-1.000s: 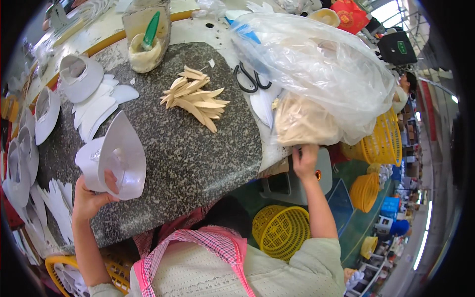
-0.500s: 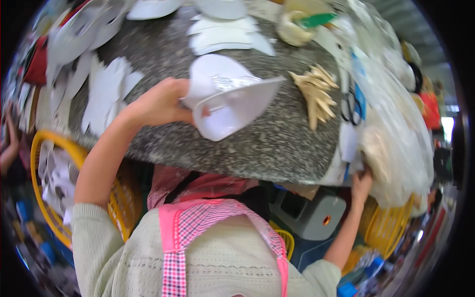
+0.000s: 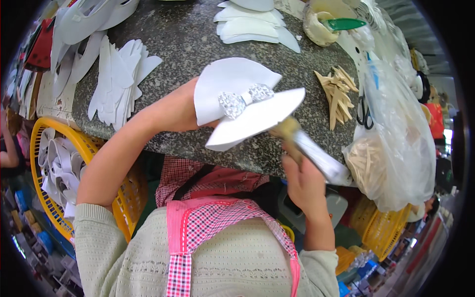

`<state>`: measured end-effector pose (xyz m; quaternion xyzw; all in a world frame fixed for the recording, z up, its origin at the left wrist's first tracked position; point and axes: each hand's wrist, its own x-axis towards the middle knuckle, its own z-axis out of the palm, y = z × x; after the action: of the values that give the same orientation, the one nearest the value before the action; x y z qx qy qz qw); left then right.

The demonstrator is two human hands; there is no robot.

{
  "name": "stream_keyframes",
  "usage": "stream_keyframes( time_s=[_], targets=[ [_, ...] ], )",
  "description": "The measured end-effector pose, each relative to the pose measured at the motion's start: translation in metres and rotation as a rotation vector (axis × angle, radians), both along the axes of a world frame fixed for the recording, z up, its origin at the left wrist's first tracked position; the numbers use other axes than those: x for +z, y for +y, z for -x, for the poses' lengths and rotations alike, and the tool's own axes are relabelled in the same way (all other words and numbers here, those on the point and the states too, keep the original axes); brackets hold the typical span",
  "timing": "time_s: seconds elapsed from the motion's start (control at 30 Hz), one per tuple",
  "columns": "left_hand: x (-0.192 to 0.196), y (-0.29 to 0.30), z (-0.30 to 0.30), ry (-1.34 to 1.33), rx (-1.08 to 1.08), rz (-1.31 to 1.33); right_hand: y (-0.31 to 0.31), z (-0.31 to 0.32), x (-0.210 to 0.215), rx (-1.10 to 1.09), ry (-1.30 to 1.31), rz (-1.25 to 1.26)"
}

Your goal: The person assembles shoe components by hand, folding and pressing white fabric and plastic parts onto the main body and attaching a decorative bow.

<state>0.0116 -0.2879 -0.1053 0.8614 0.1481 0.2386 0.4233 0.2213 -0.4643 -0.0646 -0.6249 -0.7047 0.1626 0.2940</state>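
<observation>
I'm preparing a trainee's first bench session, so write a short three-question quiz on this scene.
1. True or false: the left hand holds a white piece with a silvery bow.
2. The right hand grips: A) a basket; B) a tool with a tan end; C) a plastic bag.
3. Fill in: the handle resting in the pale tub is ____ in colour.
Key: 1 true; 2 B; 3 green.

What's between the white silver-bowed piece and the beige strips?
In the head view, only bare speckled tabletop shows between the white piece and the beige strips.
</observation>
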Motion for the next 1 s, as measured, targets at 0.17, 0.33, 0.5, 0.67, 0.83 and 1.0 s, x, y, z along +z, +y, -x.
stream_keyframes(
  time_s=[0.17, 0.33, 0.5, 0.67, 0.83, 1.0],
  targets=[
    [-0.001, 0.001, -0.002, 0.162, -0.069, 0.032, 0.010, 0.015, -0.026, -0.128, -0.170, 0.153],
    [-0.001, 0.005, -0.002, 0.210, -0.064, 0.078, 0.019, 0.020, 0.033, -0.262, 0.245, 0.112],
    [-0.017, 0.009, 0.001, 0.101, -0.103, -0.192, 0.039, -0.006, 0.017, -0.082, -0.316, 0.463],
    [-0.030, 0.020, 0.016, 0.209, -0.087, 0.340, 0.028, -0.001, -0.012, -0.179, -0.157, 0.443],
    [0.015, 0.030, 0.021, 0.456, 0.188, 0.546, -0.049, -0.049, 0.014, -0.447, -0.081, 0.329],
    [0.043, 0.023, -0.013, -0.366, 0.198, 0.964, -0.118, -0.095, -0.015, -0.731, -0.382, 0.028]
  ],
)
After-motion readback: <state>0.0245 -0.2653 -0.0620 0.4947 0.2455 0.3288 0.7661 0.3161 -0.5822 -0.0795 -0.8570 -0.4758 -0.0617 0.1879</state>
